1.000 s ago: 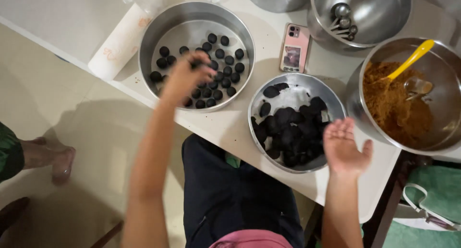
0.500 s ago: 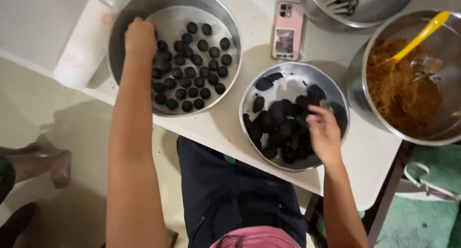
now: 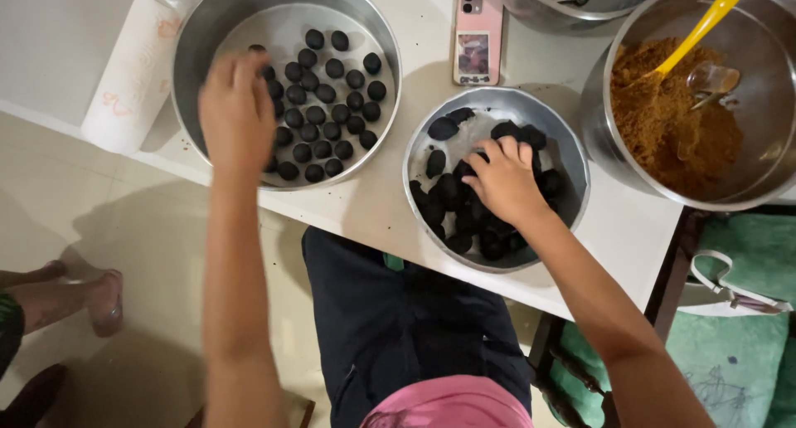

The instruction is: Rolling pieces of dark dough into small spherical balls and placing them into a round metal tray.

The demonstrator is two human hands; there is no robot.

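Looking down from my head, my left hand [image 3: 236, 117] is over the near-left edge of the big round pan [image 3: 199, 30], fingers bent down among the rows of small dark balls [image 3: 327, 104] laid flat on its floor; whether those fingers pinch a ball or only rest on them I cannot tell, the back of my hand hides it; my right hand [image 3: 502, 183] is down in the smaller bowl [image 3: 572, 150], fingers curled together into the heap of dark rough lumps [image 3: 444, 129], seemingly closing on one, though the lump itself is covered; I judge this the point of setting a finished ball down while gathering the next lump; the next move calls for a clean pinch and a lift clear of the rim; on the desk [image 3: 630, 229] beyond lie a pink phone [image 3: 477, 34] and a pot of brown crumbs [image 3: 676, 125] with a yellow-handled spoon [image 3: 701, 26].
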